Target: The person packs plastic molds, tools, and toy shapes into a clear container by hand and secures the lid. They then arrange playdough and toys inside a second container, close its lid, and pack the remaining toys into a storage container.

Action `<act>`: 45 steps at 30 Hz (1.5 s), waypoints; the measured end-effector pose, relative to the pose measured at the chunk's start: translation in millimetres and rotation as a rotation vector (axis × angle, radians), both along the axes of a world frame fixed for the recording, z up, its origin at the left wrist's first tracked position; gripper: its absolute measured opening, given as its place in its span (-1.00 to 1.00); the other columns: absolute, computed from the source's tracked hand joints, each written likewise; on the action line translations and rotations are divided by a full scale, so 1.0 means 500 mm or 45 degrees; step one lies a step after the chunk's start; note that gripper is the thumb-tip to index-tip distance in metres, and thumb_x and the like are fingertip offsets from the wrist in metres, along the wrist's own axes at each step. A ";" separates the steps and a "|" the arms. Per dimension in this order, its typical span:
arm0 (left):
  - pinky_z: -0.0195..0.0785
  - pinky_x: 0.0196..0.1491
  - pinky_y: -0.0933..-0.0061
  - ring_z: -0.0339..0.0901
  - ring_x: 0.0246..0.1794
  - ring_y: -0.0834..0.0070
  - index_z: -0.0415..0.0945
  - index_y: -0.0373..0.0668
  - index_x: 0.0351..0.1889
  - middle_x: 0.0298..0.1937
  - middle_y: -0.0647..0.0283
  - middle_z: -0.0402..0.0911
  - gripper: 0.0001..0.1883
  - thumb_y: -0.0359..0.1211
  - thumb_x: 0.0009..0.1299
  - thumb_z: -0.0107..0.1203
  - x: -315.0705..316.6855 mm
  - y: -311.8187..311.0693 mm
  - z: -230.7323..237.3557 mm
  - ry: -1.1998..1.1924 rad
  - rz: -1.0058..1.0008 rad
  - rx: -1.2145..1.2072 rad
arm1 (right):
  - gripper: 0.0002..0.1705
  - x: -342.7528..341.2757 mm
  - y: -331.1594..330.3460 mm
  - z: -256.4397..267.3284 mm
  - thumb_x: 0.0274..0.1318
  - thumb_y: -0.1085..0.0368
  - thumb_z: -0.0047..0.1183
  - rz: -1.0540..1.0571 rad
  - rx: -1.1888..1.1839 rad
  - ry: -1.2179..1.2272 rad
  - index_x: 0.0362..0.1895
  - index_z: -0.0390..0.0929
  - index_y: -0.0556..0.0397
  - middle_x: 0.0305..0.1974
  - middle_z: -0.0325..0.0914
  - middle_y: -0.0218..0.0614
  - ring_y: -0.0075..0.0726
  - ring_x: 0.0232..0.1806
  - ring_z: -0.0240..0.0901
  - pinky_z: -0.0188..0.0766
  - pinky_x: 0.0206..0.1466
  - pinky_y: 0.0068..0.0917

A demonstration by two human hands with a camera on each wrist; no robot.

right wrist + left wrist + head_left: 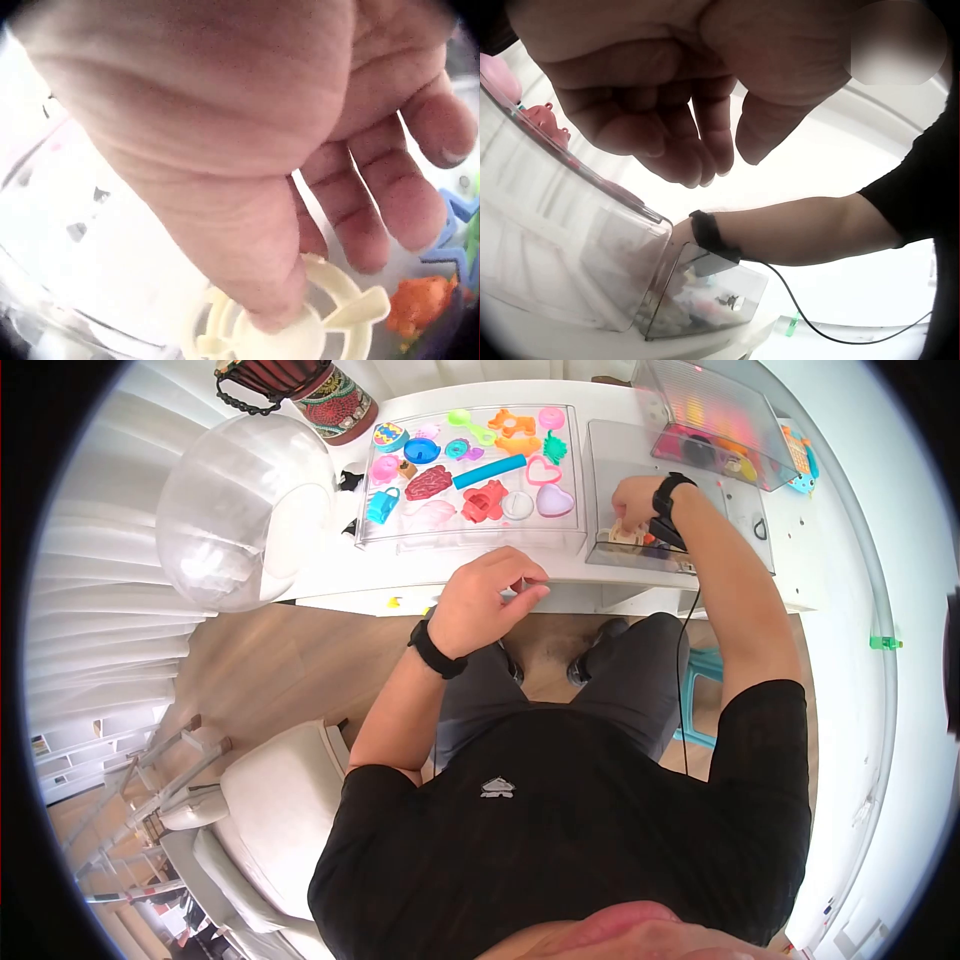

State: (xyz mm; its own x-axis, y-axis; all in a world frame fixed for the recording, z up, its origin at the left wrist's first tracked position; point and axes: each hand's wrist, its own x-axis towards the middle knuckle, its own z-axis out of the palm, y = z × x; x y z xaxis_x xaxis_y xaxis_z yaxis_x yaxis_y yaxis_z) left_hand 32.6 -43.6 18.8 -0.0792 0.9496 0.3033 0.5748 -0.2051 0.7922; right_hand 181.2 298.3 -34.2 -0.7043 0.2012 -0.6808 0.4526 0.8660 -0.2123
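My right hand [636,502] reaches down into a clear plastic box [598,460] on the right of the table. In the right wrist view its thumb and index finger pinch a cream ring-shaped plastic piece [281,341] with spokes and a round middle. An orange lump [421,304] and a blue zigzag-edged cutter [454,259] lie beside that piece. The left hand [488,600] hovers at the table's front edge, fingers loosely bent, holding nothing. Just beyond it stands a clear tray [362,525] of colourful toys, among them a blue rod [489,472] and a lilac heart [554,501].
A second clear box [715,410] with pink and yellow contents stands behind the right one. At the left of the table are a large clear globe [220,510] and a patterned drum [340,405]. A black cable [682,690] hangs from the right wrist.
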 end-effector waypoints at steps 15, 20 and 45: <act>0.58 -0.02 0.33 0.64 -0.02 0.26 0.50 -0.12 0.31 0.21 0.14 0.56 -0.33 -0.39 0.22 0.51 0.041 0.081 0.046 0.205 0.323 0.281 | -0.75 0.087 -0.243 0.169 0.37 0.16 0.30 -1.130 -0.769 1.302 -0.25 0.57 0.04 -0.43 0.59 -0.51 -0.70 -0.52 0.45 0.38 -0.46 -0.65; 0.61 0.08 0.20 0.64 0.15 0.06 0.49 -0.11 0.35 0.28 0.09 0.55 -0.25 -0.31 0.17 0.54 0.042 0.100 0.054 0.442 0.318 0.405 | -0.74 0.051 -0.334 0.133 0.37 0.18 0.31 -1.176 -1.066 1.486 -0.19 0.56 0.09 -0.39 0.62 -0.43 -0.67 -0.49 0.47 0.41 -0.41 -0.64; 0.47 0.18 0.07 0.63 0.12 0.09 0.69 -0.14 0.09 0.03 0.16 0.74 -0.42 -0.06 0.17 0.53 -0.289 0.044 0.041 0.926 0.747 -0.080 | -0.83 0.180 -0.326 0.076 0.48 0.29 0.11 -1.268 -1.004 1.558 -0.07 0.59 0.14 -0.29 0.63 -0.40 -0.54 -0.30 0.55 0.52 -0.16 -0.52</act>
